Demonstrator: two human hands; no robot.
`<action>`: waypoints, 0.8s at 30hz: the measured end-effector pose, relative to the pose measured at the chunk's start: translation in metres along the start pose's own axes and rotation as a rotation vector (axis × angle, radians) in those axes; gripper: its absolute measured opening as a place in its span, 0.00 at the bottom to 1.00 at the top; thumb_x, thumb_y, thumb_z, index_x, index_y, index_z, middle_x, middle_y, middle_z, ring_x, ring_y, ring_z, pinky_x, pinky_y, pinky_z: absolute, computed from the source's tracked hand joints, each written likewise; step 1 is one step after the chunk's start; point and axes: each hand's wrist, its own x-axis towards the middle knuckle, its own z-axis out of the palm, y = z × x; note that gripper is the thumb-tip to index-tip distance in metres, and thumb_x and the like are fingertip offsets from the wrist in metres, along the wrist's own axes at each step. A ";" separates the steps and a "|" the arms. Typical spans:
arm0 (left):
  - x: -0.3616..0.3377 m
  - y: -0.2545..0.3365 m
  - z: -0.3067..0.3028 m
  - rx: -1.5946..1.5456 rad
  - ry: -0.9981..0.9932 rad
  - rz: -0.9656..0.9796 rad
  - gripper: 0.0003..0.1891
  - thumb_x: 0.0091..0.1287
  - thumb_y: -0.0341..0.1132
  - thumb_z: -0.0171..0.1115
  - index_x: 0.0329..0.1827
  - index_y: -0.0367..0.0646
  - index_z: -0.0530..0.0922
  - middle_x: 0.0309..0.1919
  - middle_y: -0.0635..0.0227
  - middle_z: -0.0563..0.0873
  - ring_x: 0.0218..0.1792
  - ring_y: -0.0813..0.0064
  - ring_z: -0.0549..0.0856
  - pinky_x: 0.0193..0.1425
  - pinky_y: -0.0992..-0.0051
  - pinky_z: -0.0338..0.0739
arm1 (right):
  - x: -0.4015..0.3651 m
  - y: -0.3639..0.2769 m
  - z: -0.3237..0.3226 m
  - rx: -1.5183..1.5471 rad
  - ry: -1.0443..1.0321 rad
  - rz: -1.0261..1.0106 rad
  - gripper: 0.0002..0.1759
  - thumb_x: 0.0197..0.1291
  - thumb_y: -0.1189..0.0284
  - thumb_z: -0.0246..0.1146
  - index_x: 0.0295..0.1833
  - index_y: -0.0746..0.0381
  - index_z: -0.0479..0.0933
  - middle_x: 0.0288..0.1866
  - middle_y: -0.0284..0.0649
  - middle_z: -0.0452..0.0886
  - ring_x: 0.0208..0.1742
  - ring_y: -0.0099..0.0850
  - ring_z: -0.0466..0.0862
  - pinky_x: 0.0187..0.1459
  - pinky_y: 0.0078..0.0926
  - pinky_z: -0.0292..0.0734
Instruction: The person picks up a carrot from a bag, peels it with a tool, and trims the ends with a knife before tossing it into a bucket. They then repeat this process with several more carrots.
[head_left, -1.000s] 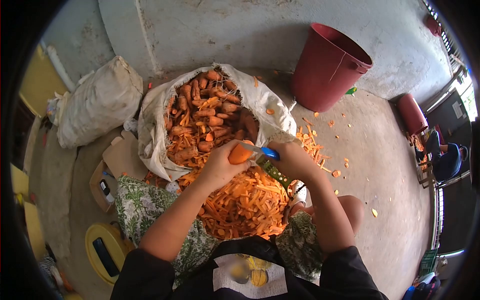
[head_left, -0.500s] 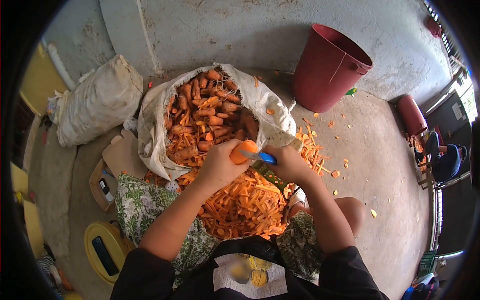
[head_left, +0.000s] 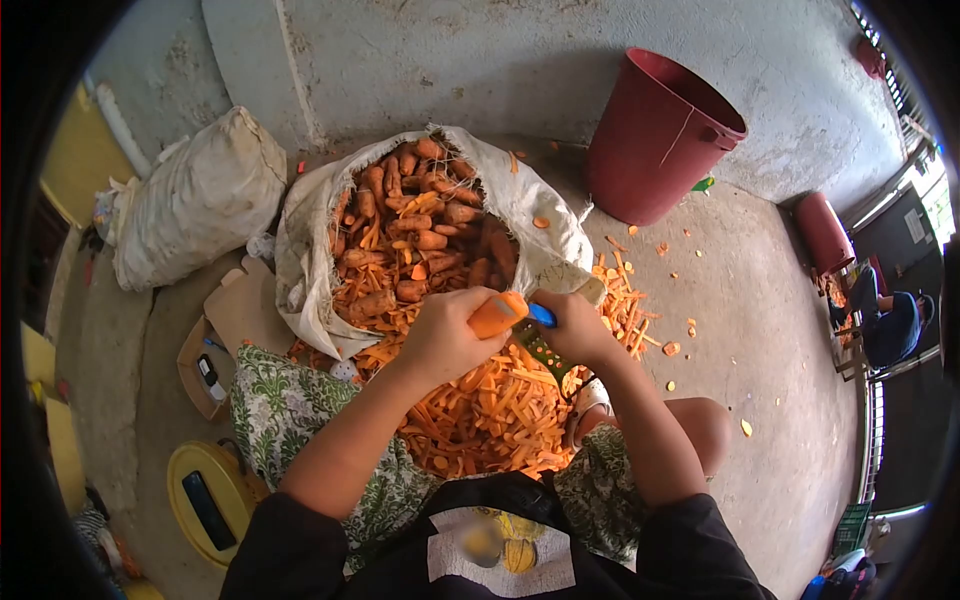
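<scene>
A peeled orange carrot (head_left: 497,315) is gripped in my left hand (head_left: 450,335), its end pointing to the right. My right hand (head_left: 575,330) is closed round the blue handle of a knife (head_left: 542,315), close against the carrot's right end. The blade is mostly hidden at this moment. Below both hands lies a heap of orange peelings (head_left: 490,415) between my legs. Just beyond them an open white sack (head_left: 300,245) holds several unpeeled carrots (head_left: 430,240) with peelings among them.
A tall dark red bin (head_left: 645,145) stands by the wall at the back right. To the left are a full white sack (head_left: 205,200), an open cardboard box (head_left: 195,375) and a yellow lid (head_left: 180,480) with a phone (head_left: 208,510) on it. Another person (head_left: 890,325) sits far right.
The knife blade that lay across the carrot is now mostly out of sight. The carrot has turned in my left hand, its side now facing up and its end pointing right.
</scene>
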 end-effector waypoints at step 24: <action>-0.002 0.010 -0.001 0.004 0.070 0.112 0.18 0.46 0.29 0.69 0.38 0.40 0.71 0.37 0.63 0.73 0.38 0.64 0.77 0.41 0.69 0.72 | 0.017 0.017 0.056 1.100 -0.036 0.342 0.12 0.57 0.74 0.53 0.45 0.67 0.74 0.37 0.38 0.78 0.35 0.23 0.76 0.38 0.20 0.71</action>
